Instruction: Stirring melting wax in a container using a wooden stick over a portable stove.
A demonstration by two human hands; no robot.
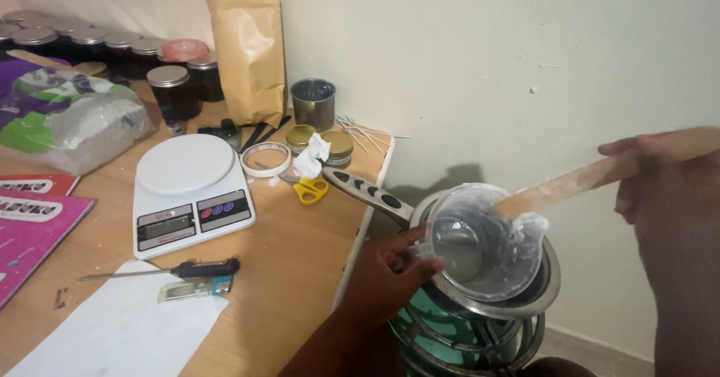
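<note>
Left hand [394, 268] grips a light, slippery clear plastic jug [487, 234] by its handle over a steel pot [525, 294]; right hand [660, 174] holds a stiff wooden stick [592, 178] scraping inside.

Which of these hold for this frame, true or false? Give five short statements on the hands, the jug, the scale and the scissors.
1. The left hand holds a clear plastic jug by its handle. True.
2. The right hand holds a metal spoon. False: it holds a wooden stick.
3. The jug sits over a steel pan. True.
4. The white kitchen scale carries a jar. False: its platform is bare.
5. The scissors have yellow handles. True.
</note>
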